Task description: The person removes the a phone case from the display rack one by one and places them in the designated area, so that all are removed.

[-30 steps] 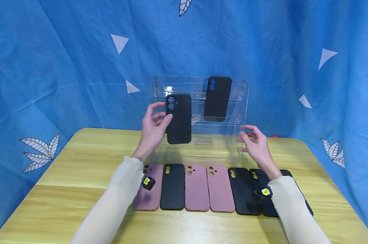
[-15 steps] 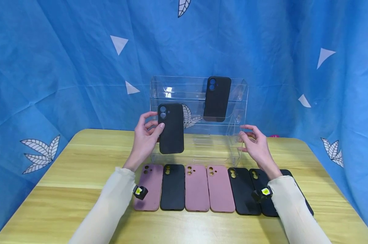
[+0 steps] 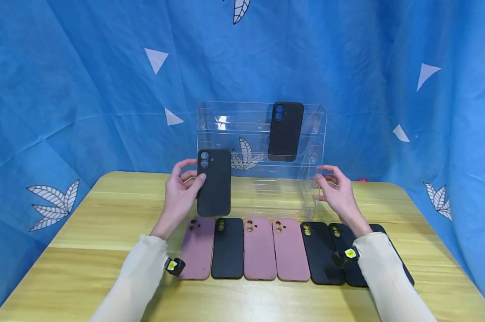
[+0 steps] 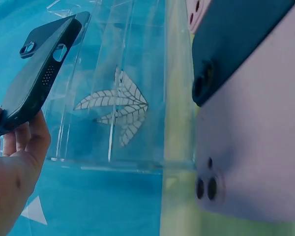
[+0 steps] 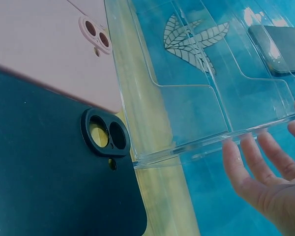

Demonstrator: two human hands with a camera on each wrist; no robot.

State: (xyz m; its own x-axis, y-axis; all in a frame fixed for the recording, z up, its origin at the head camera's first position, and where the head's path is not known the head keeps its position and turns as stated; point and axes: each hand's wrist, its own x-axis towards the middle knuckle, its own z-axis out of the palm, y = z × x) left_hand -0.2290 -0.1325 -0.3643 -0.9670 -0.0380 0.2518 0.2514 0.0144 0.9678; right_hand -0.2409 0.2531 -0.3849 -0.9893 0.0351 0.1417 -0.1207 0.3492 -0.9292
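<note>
In the head view my left hand [image 3: 179, 192] grips a black phone case [image 3: 214, 183] by its left edge, thumb on the near face. The case is upright before the lower left of a clear acrylic display rack [image 3: 262, 201], camera cutouts at the top. The left wrist view shows the held phone case [image 4: 42, 73] from its side, fingers curled under one end. My right hand [image 3: 339, 192] is at the rack's right side, its fingertips touching the clear side panel [image 5: 196, 147]. Another black phone case [image 3: 286, 132] leans in an upper tier, right of centre.
A row of phone cases lies along the table in front of the rack: pink ones, such as the pink phone case [image 3: 260, 250], and black ones, such as the black phone case [image 3: 228, 250]. My right forearm covers part of the right end. A blue curtain [image 3: 105, 89] hangs behind the table.
My left hand has moved down and to the left with the black phone case, away from the rack's middle tiers. The right hand stays at the rack's side.
</note>
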